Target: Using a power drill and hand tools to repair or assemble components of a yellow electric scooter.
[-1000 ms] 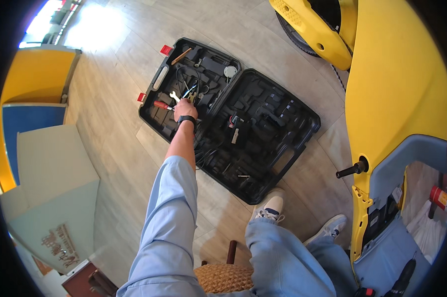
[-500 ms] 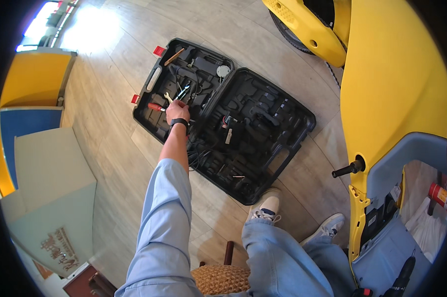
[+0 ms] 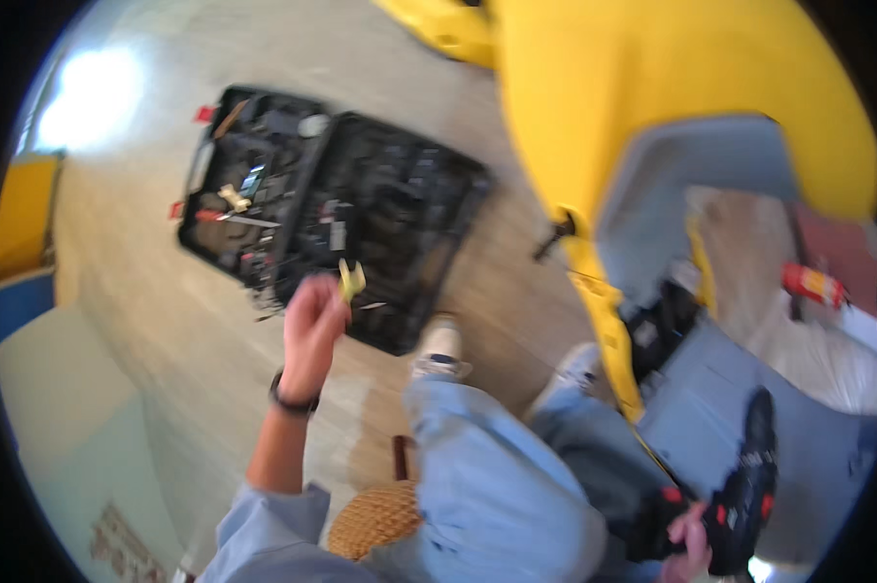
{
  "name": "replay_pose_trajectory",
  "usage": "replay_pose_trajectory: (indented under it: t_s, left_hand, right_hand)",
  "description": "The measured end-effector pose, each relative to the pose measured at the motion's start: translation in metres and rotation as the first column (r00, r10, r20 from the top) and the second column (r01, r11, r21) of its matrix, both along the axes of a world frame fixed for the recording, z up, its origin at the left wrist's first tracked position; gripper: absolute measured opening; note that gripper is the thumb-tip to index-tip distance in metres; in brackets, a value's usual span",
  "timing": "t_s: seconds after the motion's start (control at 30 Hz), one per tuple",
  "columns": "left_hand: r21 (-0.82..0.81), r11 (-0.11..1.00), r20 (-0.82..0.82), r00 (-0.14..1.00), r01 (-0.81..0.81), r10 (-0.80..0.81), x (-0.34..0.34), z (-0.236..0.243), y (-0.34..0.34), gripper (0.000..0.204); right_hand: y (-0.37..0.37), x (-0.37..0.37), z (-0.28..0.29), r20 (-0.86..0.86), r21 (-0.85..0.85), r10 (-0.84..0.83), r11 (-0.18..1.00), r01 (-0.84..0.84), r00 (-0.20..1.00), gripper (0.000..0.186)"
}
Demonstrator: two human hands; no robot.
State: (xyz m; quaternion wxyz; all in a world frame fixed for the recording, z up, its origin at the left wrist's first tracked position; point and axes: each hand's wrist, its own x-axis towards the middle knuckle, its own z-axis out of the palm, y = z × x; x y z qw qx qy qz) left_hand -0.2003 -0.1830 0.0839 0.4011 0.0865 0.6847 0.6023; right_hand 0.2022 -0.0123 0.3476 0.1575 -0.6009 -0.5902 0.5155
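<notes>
My left hand pinches an open-end wrench, its forked jaw sticking up past the fingers. The hand hovers off the near edge of an open black tool case. At the lower right my right hand is closed round the grip of a black and red cordless drill, its nose pointing up and away. A second wrench and a screwdriver with a red handle lie in the case's left half. Motion blur softens the left hand.
A large yellow and grey vehicle body fills the right side, with a black lever jutting out. Beyond its grey panel is a red fire extinguisher. A woven stool is below me, and pale partitions stand at left.
My left hand has come back out of the case holding the wrench. The view has swung right, bringing my right hand on the drill into sight.
</notes>
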Motion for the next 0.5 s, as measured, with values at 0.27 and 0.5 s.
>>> replay_pose_trajectory:
  t_s: [0.27,0.5]
  left_hand:
    - [0.277,0.487,-0.123,0.534,0.828,-0.837,0.144,0.167,0.14,0.01]
    - [-0.385,0.42,-0.365,0.282,0.822,-0.887,0.301,0.118,0.32,0.009]
  right_hand:
    - [0.026,-0.019,0.02,-0.286,0.216,-0.246,0.925,0.312,0.926,0.034]
    - [0.025,0.034,0.011,-0.164,0.436,-0.259,0.846,0.306,0.952,0.012]
